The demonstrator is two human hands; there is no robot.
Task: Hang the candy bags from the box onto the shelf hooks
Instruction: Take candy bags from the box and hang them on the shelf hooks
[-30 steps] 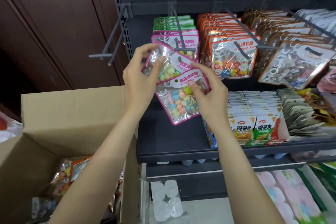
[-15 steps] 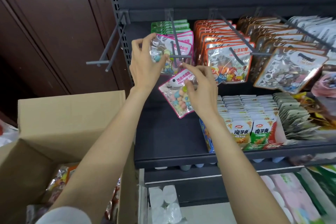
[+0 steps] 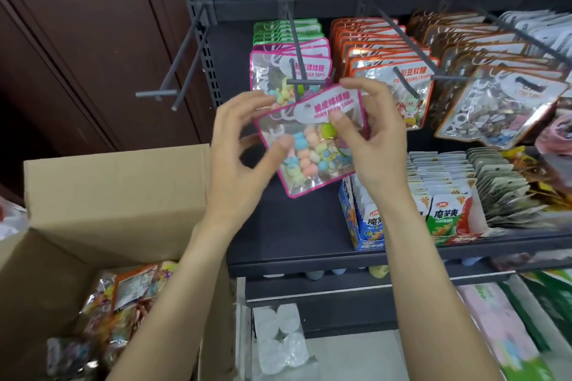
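A pink-edged clear candy bag (image 3: 312,145) full of pastel balls is held tilted just below the tip of a grey shelf hook (image 3: 298,71). My right hand (image 3: 374,139) pinches its white top label with thumb and fingers. My left hand (image 3: 244,151) pinches the bag's left side. Behind it, more pink bags (image 3: 278,71) and green ones hang on that hook. The open cardboard box (image 3: 114,192) at lower left holds more candy bags (image 3: 123,312).
An empty double hook (image 3: 182,68) sticks out left of the pink bags. Orange-edged bags (image 3: 390,71) and brown-edged bags (image 3: 495,102) fill the hooks to the right. Snack packets (image 3: 442,216) stand on the dark shelf (image 3: 297,244) below. A brown wooden wall is at left.
One pink bag now hangs on the hook; my left hand has let go of it and come down to the second bag, which my right hand has raised toward the hook tip.
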